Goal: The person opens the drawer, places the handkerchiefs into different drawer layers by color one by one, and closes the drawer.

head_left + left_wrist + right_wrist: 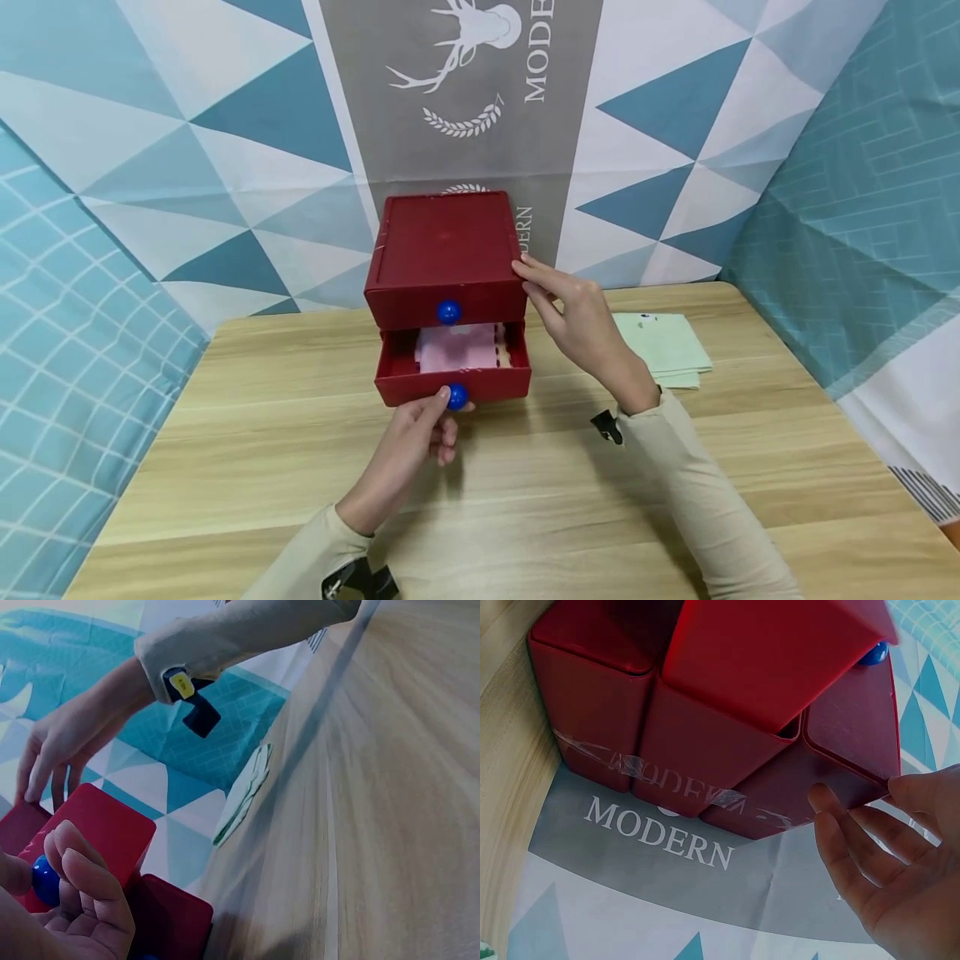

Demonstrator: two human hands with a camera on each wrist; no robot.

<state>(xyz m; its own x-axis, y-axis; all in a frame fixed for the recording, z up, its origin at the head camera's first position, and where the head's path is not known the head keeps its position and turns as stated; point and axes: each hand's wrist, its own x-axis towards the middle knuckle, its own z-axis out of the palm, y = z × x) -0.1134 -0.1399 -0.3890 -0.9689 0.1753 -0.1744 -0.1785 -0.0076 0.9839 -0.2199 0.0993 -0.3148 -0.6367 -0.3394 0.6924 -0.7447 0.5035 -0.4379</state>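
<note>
A dark red drawer unit (442, 242) stands at the back of the table, with blue ball knobs. Below its top drawer, another drawer (497, 385) is pulled out, showing a folded pink cloth (457, 346) inside. My left hand (412, 433) pinches that drawer's blue knob (457, 397) between thumb and finger. In the left wrist view the knob (46, 881) sits between the thumb and the fingers. Extended fingers of my right hand (581, 321) rest against the unit's right upper edge. The right wrist view shows those fingertips (825, 796) touching its side wall.
A folded pale green cloth (663, 342) lies on the wooden table (525, 508), right of the unit. Patterned fabric (247, 125) hangs behind the unit and along both sides. The right wrist view shows clear tape (634, 761) across the unit's side.
</note>
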